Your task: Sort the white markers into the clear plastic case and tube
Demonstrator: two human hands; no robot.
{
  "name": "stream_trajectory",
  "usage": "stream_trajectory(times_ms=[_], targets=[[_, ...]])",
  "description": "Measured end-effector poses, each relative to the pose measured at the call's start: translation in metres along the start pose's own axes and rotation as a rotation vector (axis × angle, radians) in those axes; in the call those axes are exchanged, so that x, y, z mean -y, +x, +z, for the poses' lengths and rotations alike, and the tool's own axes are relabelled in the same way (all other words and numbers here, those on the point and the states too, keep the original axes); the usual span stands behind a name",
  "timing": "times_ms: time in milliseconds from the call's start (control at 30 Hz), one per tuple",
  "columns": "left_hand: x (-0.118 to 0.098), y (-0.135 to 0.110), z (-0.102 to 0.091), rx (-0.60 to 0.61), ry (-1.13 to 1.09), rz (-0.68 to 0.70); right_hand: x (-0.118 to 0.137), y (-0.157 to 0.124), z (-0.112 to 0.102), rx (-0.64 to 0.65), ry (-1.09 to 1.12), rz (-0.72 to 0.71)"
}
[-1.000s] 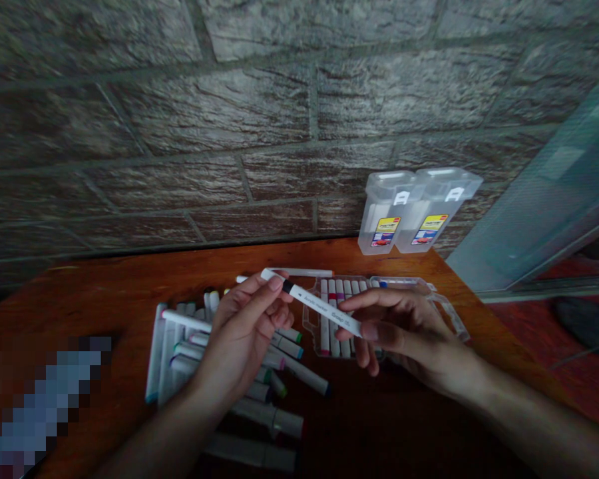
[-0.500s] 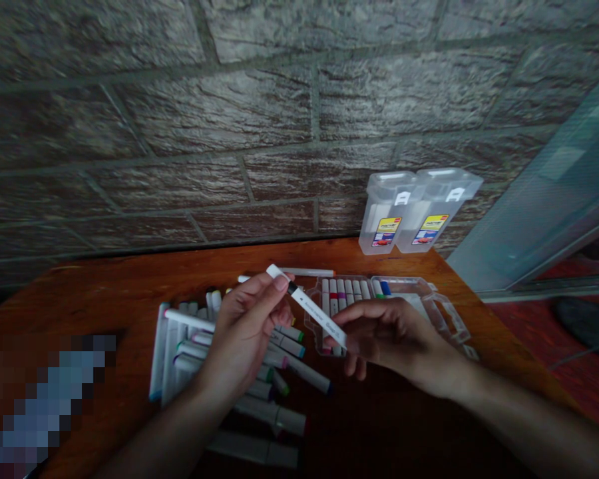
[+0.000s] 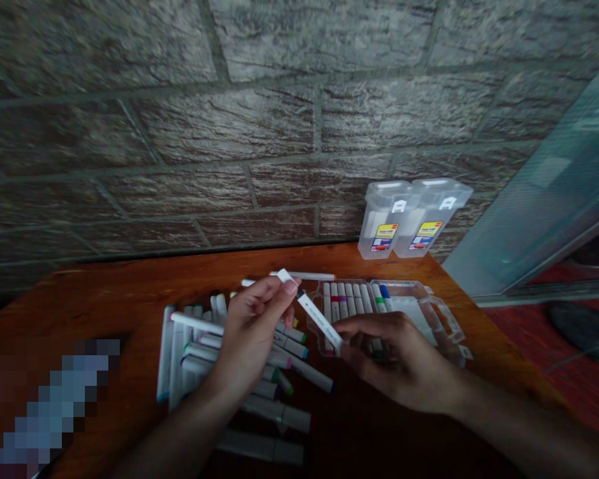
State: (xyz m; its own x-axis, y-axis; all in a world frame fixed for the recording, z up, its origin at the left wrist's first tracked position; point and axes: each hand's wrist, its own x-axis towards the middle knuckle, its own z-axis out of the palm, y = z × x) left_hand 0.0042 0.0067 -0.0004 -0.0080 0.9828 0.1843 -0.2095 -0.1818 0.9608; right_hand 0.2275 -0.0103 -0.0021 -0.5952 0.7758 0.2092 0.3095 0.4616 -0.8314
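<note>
My left hand [image 3: 252,326] and my right hand [image 3: 394,356] both pinch one white marker [image 3: 312,311], held slanted above the table. The left thumb and forefinger grip its upper end, the right fingers its lower end. Under the left hand lies a heap of loose markers [image 3: 199,346] with coloured caps. Under the right hand sits an open clear plastic case [image 3: 444,319] with a row of markers laid in it.
Two clear plastic boxes [image 3: 409,216] with labels stand against the brick wall at the back right. A single marker [image 3: 307,275] lies behind the case. The wooden table [image 3: 120,293] ends at the right, beside a glass panel [image 3: 544,199].
The marker has tilted steeper and its lower end has come left and down. My right hand has moved lower, over the case. The left hand has barely moved.
</note>
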Motion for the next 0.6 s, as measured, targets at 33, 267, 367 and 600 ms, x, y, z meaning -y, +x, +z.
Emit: stream_trajectory(times_ms=[33, 267, 367, 600], targets=[[0.0001, 0.0001, -0.0001, -0.004, -0.003, 0.0, 0.0003, -0.0002, -0.0006, -0.006, -0.018, -0.018], [-0.0002, 0.0009, 0.0014, -0.016, -0.024, -0.006, -0.0012, 0.001, -0.0019, -0.093, -0.043, -0.038], [-0.0012, 0.0009, 0.0027, -0.025, -0.033, -0.009, -0.0012, 0.0012, -0.0019, -0.105, -0.06, -0.024], [-0.0009, 0.0002, 0.0038, -0.005, 0.003, 0.006, 0.0011, 0.0017, -0.0011, -0.081, -0.071, -0.052]])
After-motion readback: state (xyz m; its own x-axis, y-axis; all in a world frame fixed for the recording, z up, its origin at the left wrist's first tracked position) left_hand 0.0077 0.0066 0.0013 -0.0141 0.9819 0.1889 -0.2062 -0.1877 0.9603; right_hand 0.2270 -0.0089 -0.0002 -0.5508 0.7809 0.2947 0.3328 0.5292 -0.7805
